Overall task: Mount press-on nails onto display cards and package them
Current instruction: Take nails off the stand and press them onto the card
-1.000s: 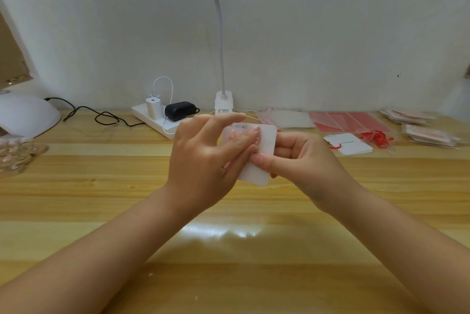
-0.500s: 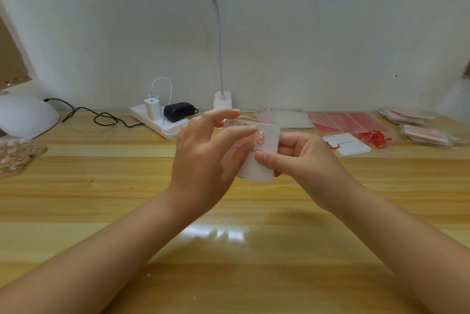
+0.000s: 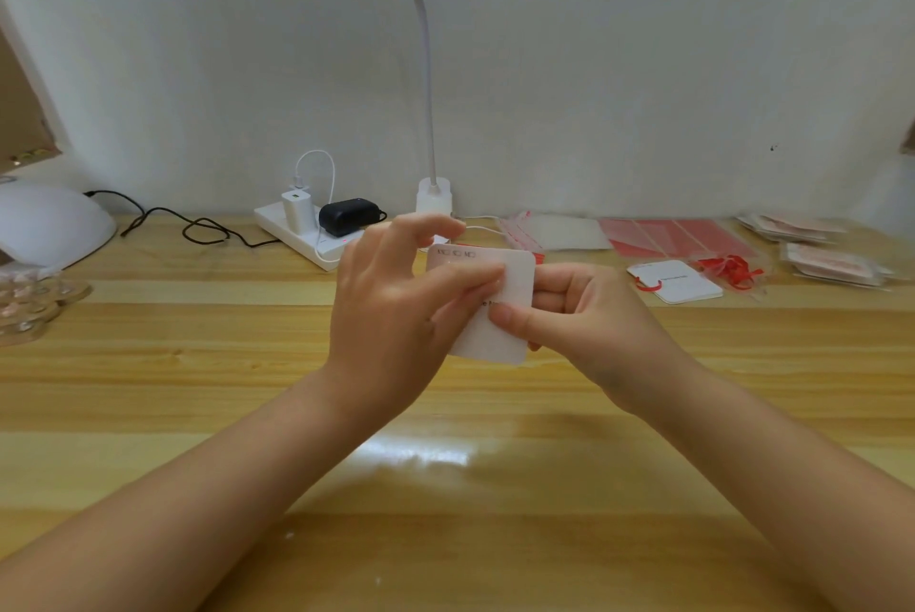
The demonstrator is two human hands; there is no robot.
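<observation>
A: Status, left to right, all positions referenced to the card [image 3: 515,314]?

B: The left hand [image 3: 396,314] is lying across the card's left half. Half a second ago its fingers were lifting clear and a pink nail was showing near the card's upper middle. Now the fingers [image 3: 470,274] are pressing flat on that spot again, extended and close together, so the nail is hidden.

A: And the card itself?

B: It is being held above the table [image 3: 148,393], front centre, tilted slightly.

A: Right side?

B: The right hand [image 3: 584,319] is pinching the card's right edge, thumb on the face, remaining fingers curled behind it. That grip is looking unchanged over the last second.

A: Meaning for the task?

B: Judged: the nail is being seated by repeated pressure, so mounting is continuing. Whether more nails are on the card cannot be told. Packaging is not yet beginning; the bags [image 3: 559,232] are lying beyond the card, to its right.
</observation>
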